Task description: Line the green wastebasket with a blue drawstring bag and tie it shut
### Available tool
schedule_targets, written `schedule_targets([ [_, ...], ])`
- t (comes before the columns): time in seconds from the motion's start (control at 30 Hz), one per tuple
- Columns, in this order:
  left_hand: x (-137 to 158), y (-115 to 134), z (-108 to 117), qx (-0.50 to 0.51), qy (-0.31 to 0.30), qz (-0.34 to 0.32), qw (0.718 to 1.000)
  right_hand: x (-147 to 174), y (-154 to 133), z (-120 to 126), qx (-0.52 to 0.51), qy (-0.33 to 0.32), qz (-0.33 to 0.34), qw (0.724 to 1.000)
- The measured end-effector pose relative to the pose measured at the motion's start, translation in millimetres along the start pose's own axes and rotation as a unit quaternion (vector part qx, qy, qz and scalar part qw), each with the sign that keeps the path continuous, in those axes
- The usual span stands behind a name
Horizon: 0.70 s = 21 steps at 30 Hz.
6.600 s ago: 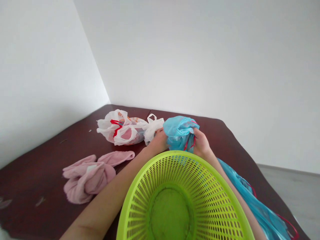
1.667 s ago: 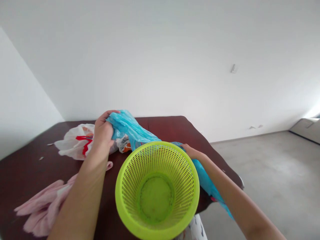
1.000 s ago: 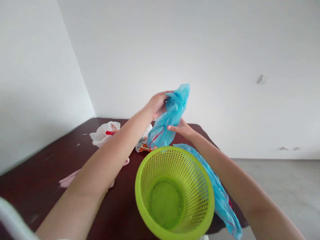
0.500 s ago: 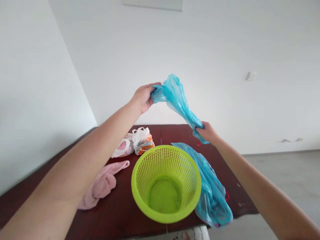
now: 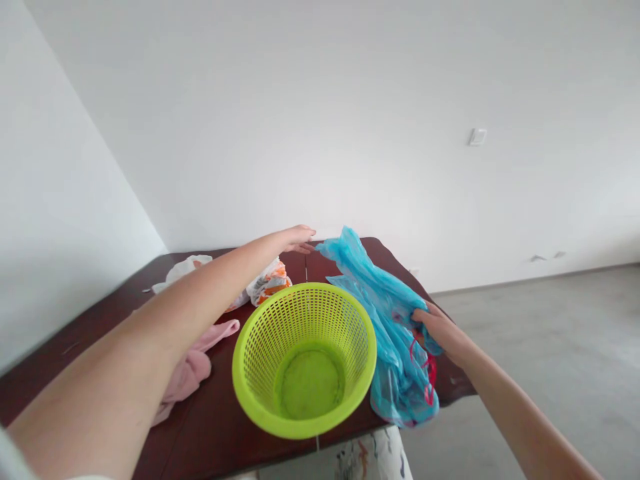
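Note:
My right hand (image 5: 443, 327) is closed round one end of a blue plastic bag (image 5: 367, 267), at the right side of the table. The bag's other end reaches left toward my left hand (image 5: 300, 239). That hand has its fingers stretched out and parted, right by the bag's tip; whether they touch it I cannot tell. Under the held bag lies another blue plastic bag (image 5: 395, 380), with red drawstring showing near my right hand. To the left of the bags stands a green perforated plastic basket (image 5: 306, 427) with nothing in it.
A pink cloth (image 5: 187, 377) lies left of the basket, partly behind my left arm. Behind it are a white-and-orange plastic bag (image 5: 270, 283) and a white plastic bag (image 5: 187, 267). The dark red table (image 5: 225, 427) meets a white wall (image 5: 300, 133) at the back.
Both hands have come down with the blue bag, and it now lies lower, over the other blue bag. My left hand's fingers have opened from their grip on its end.

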<state>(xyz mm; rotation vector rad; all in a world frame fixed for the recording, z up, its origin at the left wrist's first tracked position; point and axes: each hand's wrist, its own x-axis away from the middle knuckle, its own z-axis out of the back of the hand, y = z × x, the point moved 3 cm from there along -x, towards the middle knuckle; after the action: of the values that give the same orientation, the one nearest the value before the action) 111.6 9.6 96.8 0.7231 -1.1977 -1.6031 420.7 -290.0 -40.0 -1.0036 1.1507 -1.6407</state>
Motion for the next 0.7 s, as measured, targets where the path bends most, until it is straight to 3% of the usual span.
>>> schedule_targets([
  [0.1,17.3,-19.1,28.2,-0.039,0.015,-0.019,0.999,10.9,43.3,-9.6,-0.016,-0.035,-0.025,0.999],
  [0.2,59.8,-43.0,67.0,-0.050,0.028,-0.074,0.996,10.1,73.8,-9.4,0.111,-0.007,0.082,0.990],
  [0.27,101.4,-65.8,90.9,-0.052,0.060,-0.149,0.986,7.9,82.7,-12.5,0.212,0.041,0.179,0.960],
  [0.37,168.5,-114.9,113.0,-0.057,0.137,-0.151,0.977,2.0,88.2,-36.8,0.345,0.033,0.260,0.901],
  [0.43,206.6,-148.1,114.8,-0.069,0.171,-0.134,0.974,-6.6,93.4,-61.4,0.414,-0.008,0.265,0.871],
  [0.53,242.8,-192.6,104.8,-0.062,0.199,-0.098,0.973,-28.1,106.1,-92.6,0.480,-0.066,0.213,0.848],
  [0.7,251.2,-247.9,81.6,-0.016,0.192,-0.054,0.980,-78.6,110.4,-111.5,0.518,-0.065,0.172,0.835],
])
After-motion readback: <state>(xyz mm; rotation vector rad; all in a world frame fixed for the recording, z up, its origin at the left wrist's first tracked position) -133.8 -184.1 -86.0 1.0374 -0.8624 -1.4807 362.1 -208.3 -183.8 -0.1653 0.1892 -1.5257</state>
